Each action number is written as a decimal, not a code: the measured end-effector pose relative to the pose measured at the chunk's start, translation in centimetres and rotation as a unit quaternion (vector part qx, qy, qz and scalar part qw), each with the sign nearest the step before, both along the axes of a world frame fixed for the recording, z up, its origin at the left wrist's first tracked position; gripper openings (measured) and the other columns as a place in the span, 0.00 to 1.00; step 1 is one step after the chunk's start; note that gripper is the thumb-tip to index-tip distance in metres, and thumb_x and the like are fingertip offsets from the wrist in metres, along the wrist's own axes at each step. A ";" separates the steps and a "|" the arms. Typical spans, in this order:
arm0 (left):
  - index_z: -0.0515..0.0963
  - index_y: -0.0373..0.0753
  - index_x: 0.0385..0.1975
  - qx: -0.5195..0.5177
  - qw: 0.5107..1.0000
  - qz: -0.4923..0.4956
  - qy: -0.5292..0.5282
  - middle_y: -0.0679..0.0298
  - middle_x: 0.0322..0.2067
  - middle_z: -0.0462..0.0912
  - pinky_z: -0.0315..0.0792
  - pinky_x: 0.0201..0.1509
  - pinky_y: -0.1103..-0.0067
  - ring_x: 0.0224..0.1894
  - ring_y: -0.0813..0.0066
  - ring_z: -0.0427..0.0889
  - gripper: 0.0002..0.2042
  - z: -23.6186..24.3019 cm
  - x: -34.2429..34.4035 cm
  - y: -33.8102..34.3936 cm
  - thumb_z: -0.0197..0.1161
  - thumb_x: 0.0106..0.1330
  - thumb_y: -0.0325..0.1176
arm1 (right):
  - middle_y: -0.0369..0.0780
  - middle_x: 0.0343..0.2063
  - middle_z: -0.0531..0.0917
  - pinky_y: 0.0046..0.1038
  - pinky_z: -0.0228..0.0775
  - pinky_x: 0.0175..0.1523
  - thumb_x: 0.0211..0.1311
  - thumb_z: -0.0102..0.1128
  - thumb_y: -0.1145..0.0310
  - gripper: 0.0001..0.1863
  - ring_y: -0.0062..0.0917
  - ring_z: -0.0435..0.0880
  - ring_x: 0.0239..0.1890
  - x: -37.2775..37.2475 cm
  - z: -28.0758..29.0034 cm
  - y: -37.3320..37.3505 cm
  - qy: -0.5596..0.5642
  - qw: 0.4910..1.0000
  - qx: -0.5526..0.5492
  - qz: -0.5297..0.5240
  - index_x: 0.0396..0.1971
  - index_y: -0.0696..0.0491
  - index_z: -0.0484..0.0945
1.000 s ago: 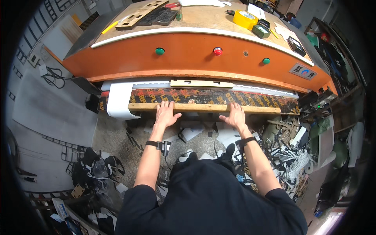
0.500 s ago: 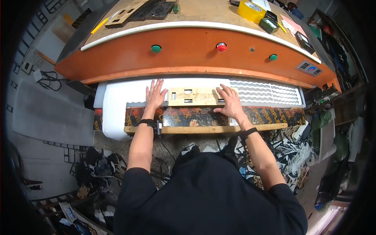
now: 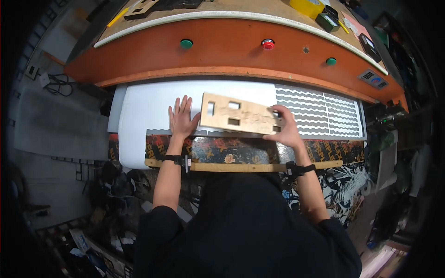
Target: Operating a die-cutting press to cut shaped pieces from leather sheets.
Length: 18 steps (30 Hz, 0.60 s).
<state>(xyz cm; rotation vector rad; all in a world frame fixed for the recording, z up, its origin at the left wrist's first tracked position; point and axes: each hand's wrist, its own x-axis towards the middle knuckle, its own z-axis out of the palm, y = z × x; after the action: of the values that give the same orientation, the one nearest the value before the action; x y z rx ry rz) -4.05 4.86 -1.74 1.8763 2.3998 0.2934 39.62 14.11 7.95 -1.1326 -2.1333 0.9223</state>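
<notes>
Centrally, in the head view: one pale plywood board (image 3: 250, 116), likely a cutting die, pierced by rectangular cut-outs; aslant over the white sheet (image 3: 153, 104), left end farther from the body. Right hand (image 3: 287, 129): fingers and thumb clamped on the board's right end, presumably for one-handed control. Left hand (image 3: 184, 121): gripping nothing; palm down on the sheet, fingers slightly spread, thumb just beside the board's left end; probably so placed to keep the sheet flat. Sheet: over a grey pad (image 3: 114, 116), left portion draped past the near edge; to its right, wavy white and grey bands (image 3: 303, 111). Wooden batten (image 3: 232, 167): along the near edge of a dark printed panel (image 3: 252, 149), perhaps as a stop or handle. Beyond: orange machine front (image 3: 222, 48), red push-button (image 3: 268, 44).

Hidden or unclear: board's underside; contact between board and sheet, impossible to tell; some right fingertips, at a cut-out; yellow tape roll (image 3: 307, 7), cropped above; floor clutter, too dim to sort.
</notes>
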 end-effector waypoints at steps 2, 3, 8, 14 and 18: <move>0.62 0.42 0.86 -0.011 1.000 0.001 -0.014 0.58 0.88 0.57 0.39 0.90 0.43 0.90 0.50 0.48 0.45 0.8 0.8 0.3 0.56 0.79 0.69 | 0.41 0.67 0.79 0.37 0.70 0.79 0.32 0.99 0.65 0.59 0.35 0.77 0.71 1.4 2.0 1.4 0.138 0.986 -0.090 -0.003 0.71 0.52 0.74; 0.62 0.42 0.86 -0.010 1.000 0.003 -0.013 0.58 0.88 0.57 0.39 0.90 0.43 0.90 0.50 0.48 0.45 0.8 0.8 0.4 0.56 0.79 0.69 | 0.41 0.67 0.79 0.36 0.69 0.80 0.33 0.98 0.66 0.60 0.34 0.77 0.72 1.7 3.0 2.3 0.204 0.971 -0.128 -0.005 0.72 0.55 0.73; 0.58 0.33 0.86 -0.007 1.000 -0.017 -0.018 0.43 0.88 0.50 0.33 0.90 0.42 0.90 0.38 0.40 0.51 -0.3 3.3 0.5 0.55 0.79 0.72 | 0.44 0.68 0.81 0.36 0.68 0.78 0.49 0.92 0.61 0.54 0.33 0.78 0.72 5.2 2.4 5.1 0.295 0.936 -0.193 0.007 0.75 0.61 0.73; 0.57 0.33 0.87 -0.013 0.999 -0.031 -0.041 0.43 0.89 0.42 0.27 0.90 0.43 0.91 0.42 0.33 0.50 -0.5 5.6 -0.7 0.57 0.79 0.70 | 0.48 0.64 0.86 0.34 0.85 0.64 0.60 0.84 0.44 0.51 0.31 0.89 0.60 5.1 -1.5 3.9 0.399 0.827 -0.396 0.008 0.74 0.62 0.75; 0.76 0.33 0.72 0.040 0.963 -0.007 -0.267 0.44 0.72 0.75 0.66 0.78 0.53 0.76 0.51 0.72 0.33 4.0 9.8 0.6 0.74 0.76 0.48 | 0.52 0.64 0.86 0.40 0.86 0.68 0.61 0.83 0.41 0.54 0.37 0.90 0.63 1.6 -0.8 1.8 0.447 0.779 -0.440 0.013 0.76 0.62 0.71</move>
<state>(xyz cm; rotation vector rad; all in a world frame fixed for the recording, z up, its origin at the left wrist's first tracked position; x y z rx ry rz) 5.78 5.43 2.25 1.5767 2.0280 0.7919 41.18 15.96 7.14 -0.7295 -0.8936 2.0637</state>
